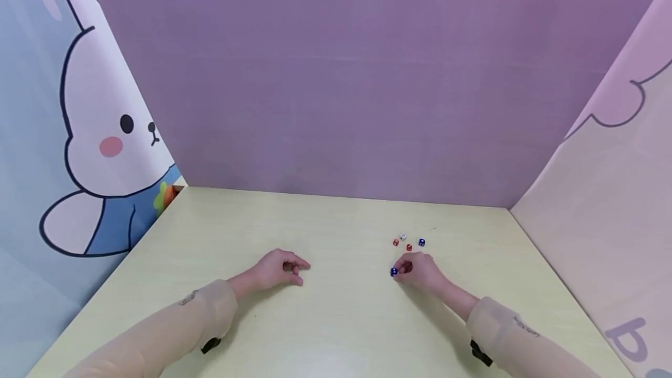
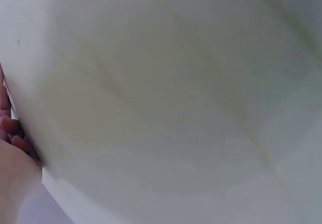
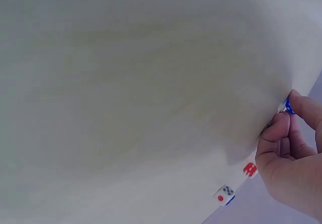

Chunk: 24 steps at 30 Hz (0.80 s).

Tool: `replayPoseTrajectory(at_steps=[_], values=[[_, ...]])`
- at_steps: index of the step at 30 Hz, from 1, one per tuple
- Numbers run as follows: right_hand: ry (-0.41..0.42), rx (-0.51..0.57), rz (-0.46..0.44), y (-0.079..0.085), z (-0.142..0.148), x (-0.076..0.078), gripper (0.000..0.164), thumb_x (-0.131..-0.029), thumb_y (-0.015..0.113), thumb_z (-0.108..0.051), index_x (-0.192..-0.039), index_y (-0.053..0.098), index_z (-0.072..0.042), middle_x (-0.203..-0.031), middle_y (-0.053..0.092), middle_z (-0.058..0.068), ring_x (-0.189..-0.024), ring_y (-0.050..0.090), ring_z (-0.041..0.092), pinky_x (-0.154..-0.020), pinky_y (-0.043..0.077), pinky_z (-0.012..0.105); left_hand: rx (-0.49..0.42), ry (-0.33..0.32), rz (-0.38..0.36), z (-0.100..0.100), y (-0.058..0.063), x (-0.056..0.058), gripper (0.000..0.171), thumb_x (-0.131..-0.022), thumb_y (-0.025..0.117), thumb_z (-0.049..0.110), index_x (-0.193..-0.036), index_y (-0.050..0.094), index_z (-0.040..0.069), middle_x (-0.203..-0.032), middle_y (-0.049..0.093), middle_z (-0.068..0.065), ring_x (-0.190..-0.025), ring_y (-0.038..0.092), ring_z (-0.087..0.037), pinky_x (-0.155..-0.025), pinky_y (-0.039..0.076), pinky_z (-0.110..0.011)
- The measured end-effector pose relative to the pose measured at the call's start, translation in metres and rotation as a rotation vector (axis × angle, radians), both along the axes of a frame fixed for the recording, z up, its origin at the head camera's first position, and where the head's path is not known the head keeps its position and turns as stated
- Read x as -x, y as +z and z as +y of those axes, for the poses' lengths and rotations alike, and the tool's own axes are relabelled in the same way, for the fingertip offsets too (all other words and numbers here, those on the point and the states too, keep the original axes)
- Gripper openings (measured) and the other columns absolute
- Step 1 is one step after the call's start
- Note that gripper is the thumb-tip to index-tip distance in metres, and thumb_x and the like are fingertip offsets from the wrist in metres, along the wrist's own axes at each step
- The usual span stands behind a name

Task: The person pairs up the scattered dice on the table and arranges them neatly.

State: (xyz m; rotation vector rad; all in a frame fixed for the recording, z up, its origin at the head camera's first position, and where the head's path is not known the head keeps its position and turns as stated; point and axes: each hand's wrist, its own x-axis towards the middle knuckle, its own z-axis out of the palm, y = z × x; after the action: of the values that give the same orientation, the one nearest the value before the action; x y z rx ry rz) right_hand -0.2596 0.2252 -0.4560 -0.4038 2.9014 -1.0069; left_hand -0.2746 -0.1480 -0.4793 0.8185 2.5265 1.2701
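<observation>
Between thumb and fingertips, my right hand (image 1: pixel 418 270) pinches a blue die (image 1: pixel 394 272) at the tabletop. The right wrist view shows only part of that blue die (image 3: pixel 289 106), since the fingers cover the rest. Just beyond the hand lie two red dice, one nearer (image 1: pixel 409 247) and one to its left (image 1: pixel 396 242). A white die (image 1: pixel 403 237) sits close behind them, and another blue die (image 1: pixel 422 242) lies a little to the right. My left hand (image 1: pixel 275 269) rests at the table with loosely bent fingers, holding nothing.
The pale wooden table (image 1: pixel 336 325) carries everything. A purple cloth wall (image 1: pixel 336 86) rises along its back edge. Printed curtains hang at the sides, the left curtain (image 1: pixel 31 133) with a rabbit and the right curtain (image 1: pixel 619 209) partly pink.
</observation>
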Motion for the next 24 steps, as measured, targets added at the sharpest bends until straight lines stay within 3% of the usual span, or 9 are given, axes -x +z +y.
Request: replayPoseTrajectory(at_steps=[12,19,24], values=[[0.025,0.119,-0.069,-0.005,-0.018,-0.014,0.02,-0.07,0.079,-0.005,-0.087,0.069,-0.005,-0.075,0.063,-0.001,-0.07,0.056,0.011,-0.062,0.046,0.019,-0.002,-0.012,-0.013,0.001,0.003,-0.003,0.035,-0.078,0.077,0.016,-0.11,0.069,0.005,-0.078,0.059,0.003,-0.069,0.048,-0.006,-0.064,0.04,-0.018],[-0.001,0.154,-0.104,-0.007,-0.029,-0.018,0.02,-0.071,0.08,-0.009,-0.088,0.069,-0.007,-0.072,0.06,-0.001,-0.066,0.051,0.01,-0.06,0.042,0.019,0.014,0.002,-0.015,0.0,0.002,-0.001,0.034,-0.078,0.077,0.017,-0.11,0.07,0.008,-0.078,0.06,0.004,-0.07,0.049,-0.007,-0.065,0.04,-0.018],[-0.004,0.203,-0.168,-0.007,-0.041,-0.02,0.021,-0.073,0.079,-0.01,-0.09,0.068,-0.006,-0.069,0.058,-0.001,-0.053,0.048,0.007,-0.05,0.038,0.018,-0.002,0.007,-0.051,0.003,0.003,0.0,0.036,-0.077,0.077,0.015,-0.111,0.069,0.006,-0.078,0.061,0.002,-0.071,0.05,-0.008,-0.066,0.041,-0.019]])
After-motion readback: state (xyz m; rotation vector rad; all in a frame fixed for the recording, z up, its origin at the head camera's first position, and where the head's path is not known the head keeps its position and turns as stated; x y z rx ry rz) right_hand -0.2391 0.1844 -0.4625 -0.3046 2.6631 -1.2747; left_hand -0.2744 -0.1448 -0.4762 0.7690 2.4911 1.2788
